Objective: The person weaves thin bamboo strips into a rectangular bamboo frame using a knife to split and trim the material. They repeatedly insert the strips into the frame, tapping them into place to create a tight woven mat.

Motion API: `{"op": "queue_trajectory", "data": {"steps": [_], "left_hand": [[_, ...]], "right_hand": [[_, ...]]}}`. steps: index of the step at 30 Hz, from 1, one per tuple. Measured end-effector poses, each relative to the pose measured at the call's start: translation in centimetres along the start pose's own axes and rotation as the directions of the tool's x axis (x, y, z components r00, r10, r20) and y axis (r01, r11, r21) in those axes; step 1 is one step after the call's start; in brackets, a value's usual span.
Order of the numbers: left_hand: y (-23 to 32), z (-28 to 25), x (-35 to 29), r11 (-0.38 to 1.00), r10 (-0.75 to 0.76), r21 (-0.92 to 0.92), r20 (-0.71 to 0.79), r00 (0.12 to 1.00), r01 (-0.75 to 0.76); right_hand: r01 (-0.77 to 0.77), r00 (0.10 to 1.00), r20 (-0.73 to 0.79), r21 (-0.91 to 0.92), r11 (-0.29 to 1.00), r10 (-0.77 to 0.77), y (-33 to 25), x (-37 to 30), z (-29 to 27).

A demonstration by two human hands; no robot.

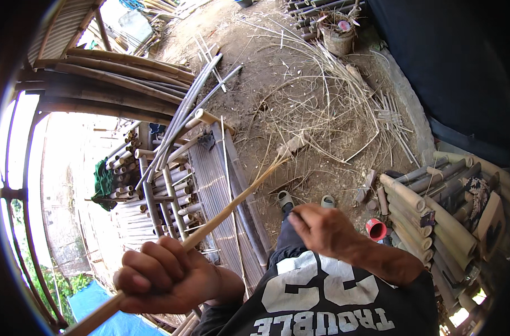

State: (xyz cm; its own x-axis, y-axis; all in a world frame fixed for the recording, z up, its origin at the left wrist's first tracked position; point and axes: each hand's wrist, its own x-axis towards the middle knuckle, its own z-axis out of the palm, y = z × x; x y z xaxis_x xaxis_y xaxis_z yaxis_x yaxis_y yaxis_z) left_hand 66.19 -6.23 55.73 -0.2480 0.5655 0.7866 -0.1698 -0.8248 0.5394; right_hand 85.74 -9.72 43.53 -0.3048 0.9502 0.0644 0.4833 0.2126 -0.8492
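My left hand (168,274) is closed round a long bamboo strip (229,207). The strip slants from the lower left edge up toward the middle, and its far end frays into thin splinters. In front of my body, to the right of the strip, is my right hand (325,229), closed with its fingers curled under. What it holds, if anything, is hidden. The strip passes apart from the right hand in this view.
A slatted bamboo bench (213,173) stands left of my legs, with a bamboo pile (126,168) beyond it. Thin shavings (316,112) litter the dirt ahead. At right are a red can (376,229) and stacked bamboo poles (411,213). A woven basket (337,42) stands farther off.
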Motion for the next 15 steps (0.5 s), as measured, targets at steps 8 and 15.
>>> {"op": "queue_trajectory", "data": {"steps": [8,15], "left_hand": [[0.3,3.2,-1.4,0.999,0.006,0.035,-0.023,1.0,-0.005],[0.3,3.1,-1.4,0.998,-0.026,-0.053,0.027,0.999,0.028]], "right_hand": [[-0.075,0.967,0.243,-0.007,0.997,0.074,-2.3,2.0,-0.3],[0.082,0.99,0.107,0.052,0.995,-0.087,-2.3,1.1,-0.2]]}}
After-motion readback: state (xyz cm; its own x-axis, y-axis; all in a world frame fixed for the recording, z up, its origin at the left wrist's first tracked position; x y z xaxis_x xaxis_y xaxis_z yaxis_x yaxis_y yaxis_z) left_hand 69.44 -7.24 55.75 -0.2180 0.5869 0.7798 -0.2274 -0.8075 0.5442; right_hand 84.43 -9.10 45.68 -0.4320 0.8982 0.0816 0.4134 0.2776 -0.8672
